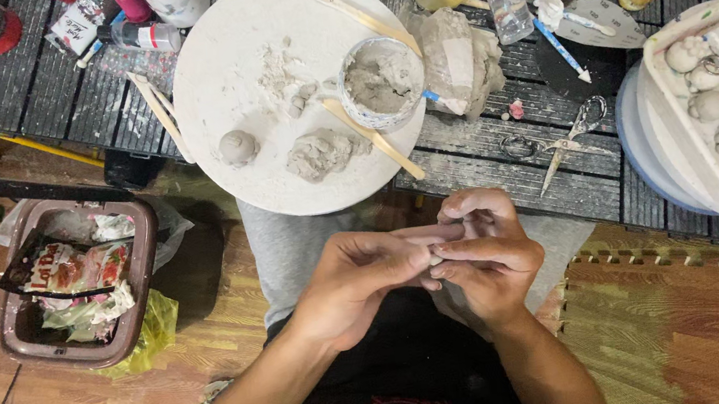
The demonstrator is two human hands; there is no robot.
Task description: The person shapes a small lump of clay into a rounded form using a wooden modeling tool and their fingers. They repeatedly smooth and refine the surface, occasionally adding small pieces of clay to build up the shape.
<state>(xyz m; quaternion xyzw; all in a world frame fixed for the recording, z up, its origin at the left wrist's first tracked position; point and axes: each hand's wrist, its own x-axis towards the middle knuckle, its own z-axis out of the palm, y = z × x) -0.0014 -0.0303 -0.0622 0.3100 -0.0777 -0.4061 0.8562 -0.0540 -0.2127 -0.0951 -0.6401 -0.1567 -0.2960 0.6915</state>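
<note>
We look down over our lap. Both hands meet in front of the body, just below the table (504, 175) edge. The left hand (355, 277) and right hand (486, 250) are pressed together, fingers curled closed around a small clay piece (435, 260). Only a sliver of it shows between the fingertips, so we cannot tell its shape or long axis. It sits at the junction of the two hands, the left fingers coming in from the left, the right fingers folded over it from above and from the right. Neither hand is clearly nearer; both touch it.

Up on the table, well apart from the hands, lies a round white board (231, 71). On it: a small clay ball (237, 146), a rough clay lump (321, 153), crumbs, and a cup (381, 83) of wet grey clay. A wooden stick (372, 138) lies diagonally, one end by the cup, the other pointing toward the hands.

Right of the board: scissors (572, 139). Far right, a tray (690, 107) holds several finished clay figures (712, 104).

On the floor to the left stands a bin (144, 286) with wrappers.
</note>
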